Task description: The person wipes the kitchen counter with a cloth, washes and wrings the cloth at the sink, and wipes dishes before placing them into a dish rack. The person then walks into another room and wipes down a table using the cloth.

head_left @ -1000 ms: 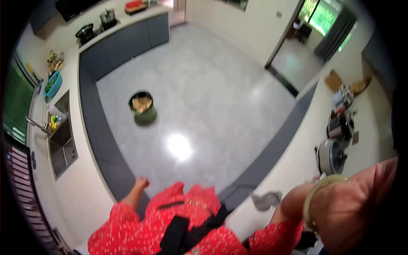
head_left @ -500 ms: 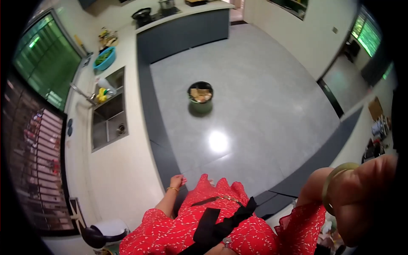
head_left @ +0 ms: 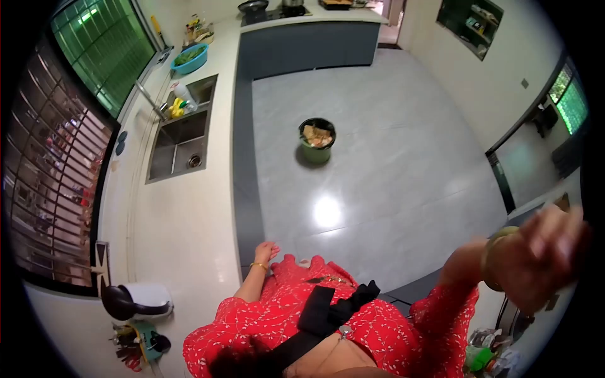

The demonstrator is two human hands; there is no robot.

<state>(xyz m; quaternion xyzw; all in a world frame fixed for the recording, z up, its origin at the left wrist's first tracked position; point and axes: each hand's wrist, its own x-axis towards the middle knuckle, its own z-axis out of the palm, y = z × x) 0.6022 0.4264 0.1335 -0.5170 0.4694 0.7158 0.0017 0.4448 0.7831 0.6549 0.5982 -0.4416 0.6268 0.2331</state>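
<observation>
My left hand [head_left: 267, 252] hangs low beside the counter edge, next to the red patterned dress [head_left: 265, 318]; its fingers are apart and nothing is in them. A thin gold bracelet circles that wrist. Raised at the right, my right hand [head_left: 542, 255] is close to the camera and blurred, with a pale green bangle [head_left: 495, 258] on the wrist. Whether its fingers hold anything cannot be made out. On the grey floor stands a green bin [head_left: 316, 153] with a black liner and brownish waste inside, well away from both hands.
Along the left runs a white counter [head_left: 189, 233] with a double sink [head_left: 183, 148], a blue basin of greens [head_left: 190, 58] and a white kettle [head_left: 142, 299]. A hob [head_left: 277, 16] is at the back. Bottles and bags [head_left: 488, 353] lie lower right.
The view has swung left, so the bin and sink sit further right and the kettle is now visible. My right hand has shifted upward and its fingers are smeared. My left hand still hangs low.
</observation>
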